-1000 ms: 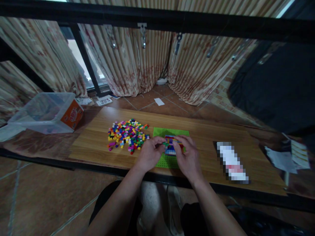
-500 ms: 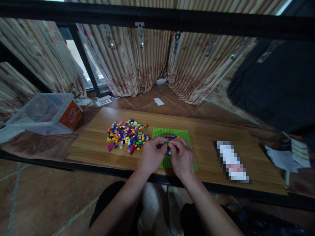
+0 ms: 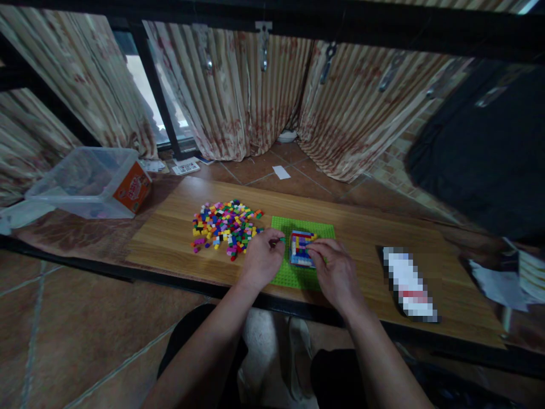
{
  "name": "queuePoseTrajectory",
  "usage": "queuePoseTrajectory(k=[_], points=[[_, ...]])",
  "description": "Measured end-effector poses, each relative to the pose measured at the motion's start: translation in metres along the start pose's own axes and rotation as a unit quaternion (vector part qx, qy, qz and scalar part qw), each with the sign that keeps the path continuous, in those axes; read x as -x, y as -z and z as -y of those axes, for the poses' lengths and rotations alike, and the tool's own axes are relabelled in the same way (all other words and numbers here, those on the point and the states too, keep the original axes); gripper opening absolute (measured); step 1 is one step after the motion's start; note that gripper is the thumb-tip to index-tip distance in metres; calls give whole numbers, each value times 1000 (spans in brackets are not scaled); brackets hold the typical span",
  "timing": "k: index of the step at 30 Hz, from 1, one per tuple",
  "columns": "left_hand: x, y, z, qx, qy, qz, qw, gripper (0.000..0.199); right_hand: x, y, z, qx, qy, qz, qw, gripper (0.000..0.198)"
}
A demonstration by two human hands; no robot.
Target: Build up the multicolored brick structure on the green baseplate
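A green studded baseplate (image 3: 304, 279) lies on the wooden board, bearing a small rectangular build of coloured bricks (image 3: 301, 247) with blue, white, red and yellow rows. Just left of that build, my left hand (image 3: 264, 255) is closed in a pinch, and a small green brick (image 3: 282, 240) shows at its fingertips. My right hand (image 3: 336, 267) reaches over the plate from the right, thumb and fingers together at the build's right side. Whatever its fingertips grip, if anything, is hidden. Beside my left hand spreads a pile of loose bricks (image 3: 225, 224) in many colours.
A clear plastic tub (image 3: 85, 196) with an orange label stands at the far left. On the right of the wooden board (image 3: 361, 238) lies a pixelated, phone-shaped object (image 3: 409, 284). Papers (image 3: 498, 284) sit beyond the board's right end. Curtains hang behind.
My hands have moved apart, the left one keeping a green brick and the right one shifting right. More of the brick build shows between them. The whole view has shifted slightly.
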State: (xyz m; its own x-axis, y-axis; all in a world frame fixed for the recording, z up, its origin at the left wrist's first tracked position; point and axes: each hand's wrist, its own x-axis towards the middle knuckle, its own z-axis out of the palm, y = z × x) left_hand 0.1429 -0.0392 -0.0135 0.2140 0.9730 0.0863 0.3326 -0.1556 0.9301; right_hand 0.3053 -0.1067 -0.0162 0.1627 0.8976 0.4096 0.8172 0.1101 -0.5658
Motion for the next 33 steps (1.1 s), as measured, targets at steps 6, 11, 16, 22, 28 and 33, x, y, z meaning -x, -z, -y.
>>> queuePoseTrajectory(k=[6,11,16,22,28,33], points=[[4,2,-7,-27,-5,21,999,20,2,-8,0,21,32,34,999,23],[4,2,-7,-38,-6,25,999,20,1,-11,-2,31,35,37,998,21],[4,1,-7,-39,-1,36,999,21,-1,-15,-1,34,31,31,998,18],[4,0,-4,-36,-4,31,999,21,-2,-17,3,27,40,34,998,17],[5,3,-8,-44,4,38,998,22,-2,-9,4,-8,5,-4,1000,20],[4,4,-10,-46,13,43,998,23,-2,-4,-2,-8,-62,-39,997,28]])
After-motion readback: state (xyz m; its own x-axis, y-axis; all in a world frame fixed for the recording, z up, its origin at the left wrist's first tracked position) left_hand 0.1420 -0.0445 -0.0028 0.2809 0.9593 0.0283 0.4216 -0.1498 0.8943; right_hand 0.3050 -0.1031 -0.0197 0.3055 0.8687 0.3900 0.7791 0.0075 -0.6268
